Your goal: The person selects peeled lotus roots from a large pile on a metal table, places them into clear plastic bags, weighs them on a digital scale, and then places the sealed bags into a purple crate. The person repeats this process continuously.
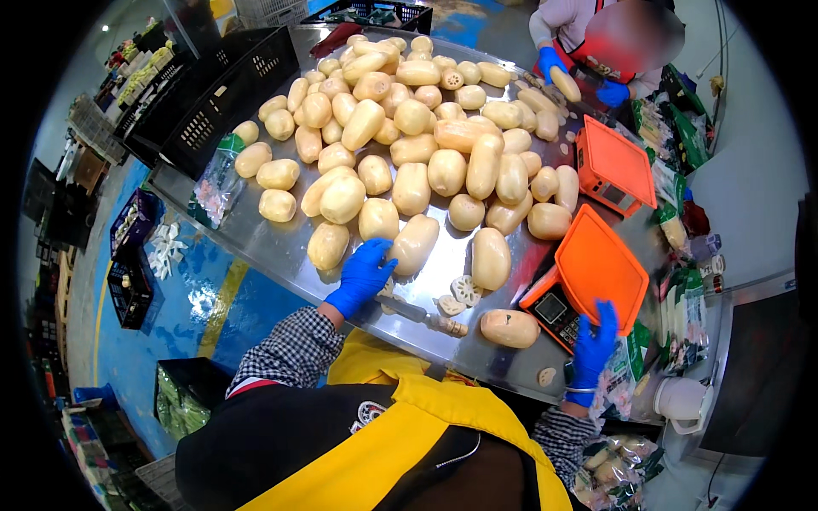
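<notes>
My left hand (pixel 365 273), in a blue glove, touches the left side of a peeled lotus root (pixel 416 245) at the pile's near edge. It does not grip the root. My right hand (pixel 594 351), also gloved, is open beside the orange tray (pixel 604 268) of a digital scale (pixel 555 313); whether it touches the tray I cannot tell. Between my hands lies a knife (pixel 447 324) with a wooden handle, near cut lotus slices (pixel 466 290). Another lotus root (pixel 510 328), with a dark mark, sits at the table's near side.
Many lotus roots (pixel 412 117) cover the steel table (pixel 275 249). A second orange scale (pixel 615 165) stands farther right. Across the table, a co-worker's gloved hand (pixel 551 64) holds a lotus root. Black crates (pixel 223 96) stand left; printed bags (pixel 220 182) lie at both sides.
</notes>
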